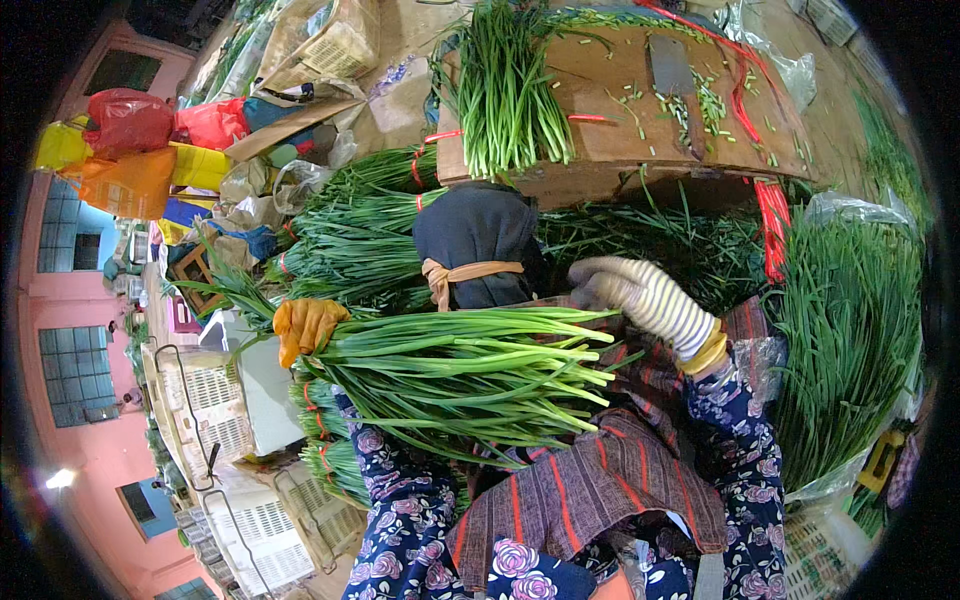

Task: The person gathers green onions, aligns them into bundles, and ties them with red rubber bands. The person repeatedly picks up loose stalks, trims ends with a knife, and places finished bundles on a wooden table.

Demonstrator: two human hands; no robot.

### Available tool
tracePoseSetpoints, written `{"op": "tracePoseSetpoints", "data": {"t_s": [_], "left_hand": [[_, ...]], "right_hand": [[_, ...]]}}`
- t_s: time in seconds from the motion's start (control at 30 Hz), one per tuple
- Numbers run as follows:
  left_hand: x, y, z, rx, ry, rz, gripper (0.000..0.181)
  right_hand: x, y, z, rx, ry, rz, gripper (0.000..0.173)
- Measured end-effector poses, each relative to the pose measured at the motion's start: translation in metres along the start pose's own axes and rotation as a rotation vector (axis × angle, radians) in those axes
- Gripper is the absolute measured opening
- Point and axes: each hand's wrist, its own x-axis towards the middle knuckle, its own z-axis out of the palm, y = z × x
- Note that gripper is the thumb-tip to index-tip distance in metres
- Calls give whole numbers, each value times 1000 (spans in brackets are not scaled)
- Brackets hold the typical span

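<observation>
A bunch of garlic chives [465,367] lies across my lap, leaf ends to the left and pale cut stems fanned out to the right. My left hand [309,330], in an orange glove, is closed around the leafy end. By the upper stem tips is my right hand [637,296], in a striped knit glove with a dark palm. Its fingers are bent and blurred, so whether they pinch a stem is hidden. A striped apron [577,480] covers my lap. Beyond the bunch, a dark cloth cover tied with a tan strip [474,232] covers what looks like a knee.
A wooden board [607,90] ahead bears another chive bunch [510,97], a cleaver [675,75] and cut scraps. Red ties [772,229] hang off its edge. Loose chives [847,330] fill plastic at right; tied bundles [352,247] lie left, near plastic crates [255,544].
</observation>
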Motion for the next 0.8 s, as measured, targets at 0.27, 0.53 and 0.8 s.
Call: {"op": "tracePoseSetpoints", "data": {"t_s": [0.27,0.53,0.8], "left_hand": [[-1,-13,-9,-27,113,-39,41],[-6,-5,-1,8,175,55,34],[-35,-8,-4,-30,301,73,44]], "right_hand": [[-28,22,-12,-142,197,145,22],[-36,25,-10,-80,210,170,27],[-56,29,-36,-281,664,-59,18]]}}
